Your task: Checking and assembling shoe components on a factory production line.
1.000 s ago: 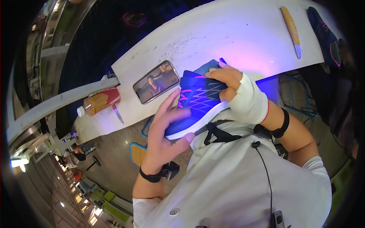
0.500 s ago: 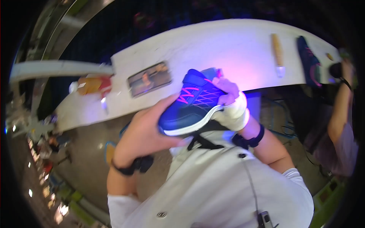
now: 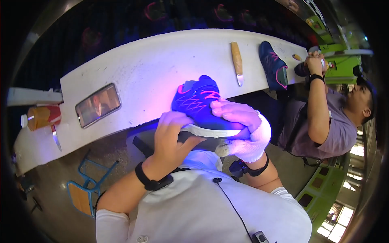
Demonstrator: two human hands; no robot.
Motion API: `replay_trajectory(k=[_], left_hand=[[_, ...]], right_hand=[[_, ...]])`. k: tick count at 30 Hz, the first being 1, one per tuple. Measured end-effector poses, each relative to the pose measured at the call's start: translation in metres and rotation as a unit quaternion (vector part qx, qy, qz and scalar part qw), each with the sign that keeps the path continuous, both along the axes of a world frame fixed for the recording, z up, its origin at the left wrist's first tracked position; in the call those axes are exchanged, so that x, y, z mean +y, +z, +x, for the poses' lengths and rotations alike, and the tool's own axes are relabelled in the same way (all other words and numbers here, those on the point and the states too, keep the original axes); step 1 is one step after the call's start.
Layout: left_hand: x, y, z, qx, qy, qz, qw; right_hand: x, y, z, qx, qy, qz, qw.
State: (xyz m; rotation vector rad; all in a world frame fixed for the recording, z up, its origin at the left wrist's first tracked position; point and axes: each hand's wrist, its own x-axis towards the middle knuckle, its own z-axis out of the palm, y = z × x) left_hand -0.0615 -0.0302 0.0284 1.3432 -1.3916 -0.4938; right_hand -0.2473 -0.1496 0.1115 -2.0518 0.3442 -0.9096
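A dark blue sneaker [image 3: 198, 106] with pink laces and a white sole is held between both my hands at the near edge of the table, under violet light. Its toe points right, toward me. My left hand [image 3: 170, 131] is closed on the heel end, fingers on the side and thumb by the sole. Wearing a white glove with bare fingers, my right hand [image 3: 247, 129] wraps over the toe, fingers on top and thumb underneath. The underside of the sole is mostly hidden from view.
On the white table [image 3: 142, 56] lie a phone [image 3: 98, 105], a wooden-handled knife [image 3: 237, 62], another blue sneaker [image 3: 273, 65], a small knife [image 3: 56, 137] and an orange-brown bottle [image 3: 42, 116]. A co-worker [image 3: 324, 109] handles something at right. A blue-framed stool [image 3: 83, 194] stands lower left.
The sneaker has been turned round: its toe was by my left hand and is now in my right. My left hand has gone to the heel. The view has swung right.
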Motion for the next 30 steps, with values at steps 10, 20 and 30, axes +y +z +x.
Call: replay_trajectory(k=[10, 20, 30], left_hand=[[-0.025, 0.018, 0.007, 0.115, -0.053, -0.065, 0.990], [-0.071, 0.041, 0.002, -0.211, -0.074, 0.023, 0.974], [-0.105, 0.045, 0.013, -0.224, -0.184, 0.053, 0.956]], right_hand=[[-0.002, 0.000, 0.006, -0.033, -0.005, 0.051, 0.998], [-0.020, -0.092, -0.062, -0.257, -0.096, 0.398, 0.875], [-0.006, -0.043, -0.044, 0.143, -0.314, -0.038, 0.938]])
